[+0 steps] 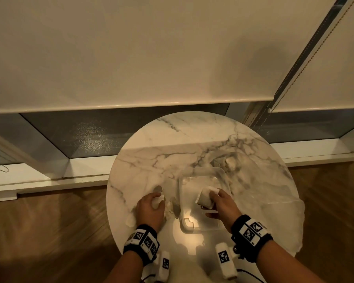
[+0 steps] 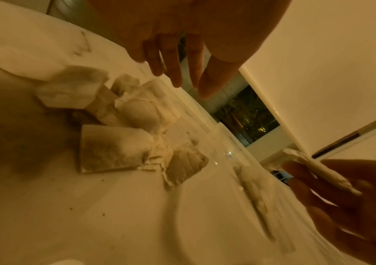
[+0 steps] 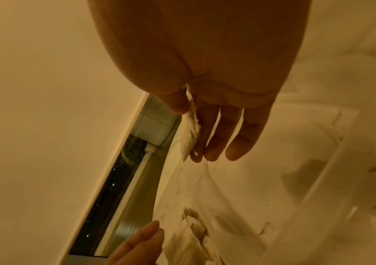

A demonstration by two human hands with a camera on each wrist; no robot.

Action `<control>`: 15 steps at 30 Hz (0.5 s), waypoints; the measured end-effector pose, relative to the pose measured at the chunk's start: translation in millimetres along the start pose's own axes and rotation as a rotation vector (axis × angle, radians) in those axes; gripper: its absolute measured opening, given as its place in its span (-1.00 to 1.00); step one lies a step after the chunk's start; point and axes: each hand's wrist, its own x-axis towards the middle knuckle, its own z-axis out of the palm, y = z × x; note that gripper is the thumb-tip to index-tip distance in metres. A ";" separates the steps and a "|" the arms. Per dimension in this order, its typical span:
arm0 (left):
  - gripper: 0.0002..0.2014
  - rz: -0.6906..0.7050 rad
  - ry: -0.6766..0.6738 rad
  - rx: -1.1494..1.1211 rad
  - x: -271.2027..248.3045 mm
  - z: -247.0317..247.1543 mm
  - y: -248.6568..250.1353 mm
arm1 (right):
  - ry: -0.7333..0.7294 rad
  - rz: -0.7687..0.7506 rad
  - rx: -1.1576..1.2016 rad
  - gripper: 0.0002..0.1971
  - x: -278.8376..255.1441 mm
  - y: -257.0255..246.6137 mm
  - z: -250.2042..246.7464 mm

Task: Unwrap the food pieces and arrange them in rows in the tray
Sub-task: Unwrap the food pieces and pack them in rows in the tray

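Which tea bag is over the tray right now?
The tea bag pinched in the right hand; the others lie on the table left of the tray.

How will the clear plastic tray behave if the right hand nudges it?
The clear plastic tray looks thin-walled and holds nothing visible, so it is probably light. On the smooth round marble-pattern table it would likely slide rather than tip, since it sits low and wide.

Round marble-pattern table [image 1: 172, 144]. Behind table: lowered roller blind [image 1: 131, 48], window glass [image 1: 102, 131], bead chain [image 1: 307, 58] at right. Below table: wood floor [image 1: 49, 221].
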 end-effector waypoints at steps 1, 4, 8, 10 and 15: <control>-0.79 0.002 -0.020 -0.034 -3.9 1.7 3.8 | -0.003 -0.002 -0.010 -0.81 0.6 0.2 0.1; -0.82 -0.065 -0.166 -0.155 -14.0 8.7 17.2 | -0.011 -0.009 -0.063 -0.81 6.8 2.4 -0.5; -0.70 -0.121 -0.308 -0.117 -19.9 22.7 22.4 | -0.019 -0.033 -0.171 -0.84 20.6 2.5 1.8; -0.70 -0.127 -0.321 -0.074 -20.3 28.3 19.9 | -0.036 -0.065 -0.210 -0.83 26.9 -0.9 5.0; -0.77 -0.116 -0.319 -0.018 -22.3 34.9 19.2 | -0.087 -0.062 -0.384 -0.85 59.7 -3.0 8.9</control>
